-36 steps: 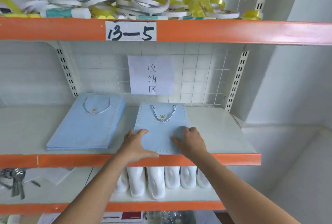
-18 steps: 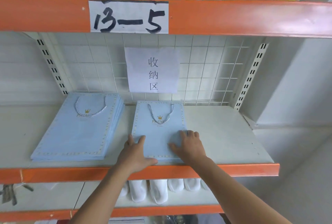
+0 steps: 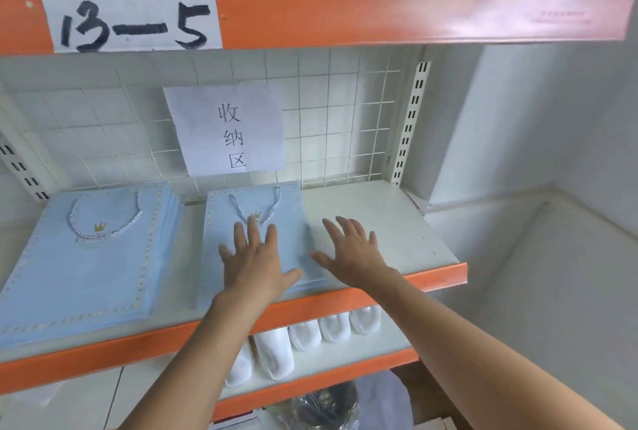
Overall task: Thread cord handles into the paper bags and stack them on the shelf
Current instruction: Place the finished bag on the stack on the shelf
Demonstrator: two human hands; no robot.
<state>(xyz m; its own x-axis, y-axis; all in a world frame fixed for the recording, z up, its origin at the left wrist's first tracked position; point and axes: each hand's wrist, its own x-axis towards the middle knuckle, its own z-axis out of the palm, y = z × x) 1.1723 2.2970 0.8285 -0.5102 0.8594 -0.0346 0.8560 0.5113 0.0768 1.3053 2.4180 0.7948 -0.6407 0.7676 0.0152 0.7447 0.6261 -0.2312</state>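
1. Hands: the left hand (image 3: 257, 259) lies flat, fingers straight and spread, palm down on a light blue paper bag (image 3: 253, 240); it grips nothing. The right hand (image 3: 352, 250) is likewise spread with straight fingers and holds nothing, and sits just right of the bag over the bare shelf (image 3: 379, 222). Whether its palm touches the shelf cannot be told.
2. Paper bag: it lies flat on the shelf under the left hand, with its right edge beside the right hand's thumb. Its cord handle (image 3: 255, 210) loops across the top of the bag, just beyond the left fingertips, next to a small gold crown mark.
3. Stack: left of the left hand, apart from the single bag, a stack of bags (image 3: 89, 257) of the same kind lies flat, the top one showing its own twisted cord handle (image 3: 103, 219).
4. Surroundings: beyond both hands a paper sign (image 3: 228, 131) hangs on a wire grid. Above it an orange beam bears the label "13-5" (image 3: 131, 20). Below the hands, on the lower shelf, stand white rolls (image 3: 303, 336).
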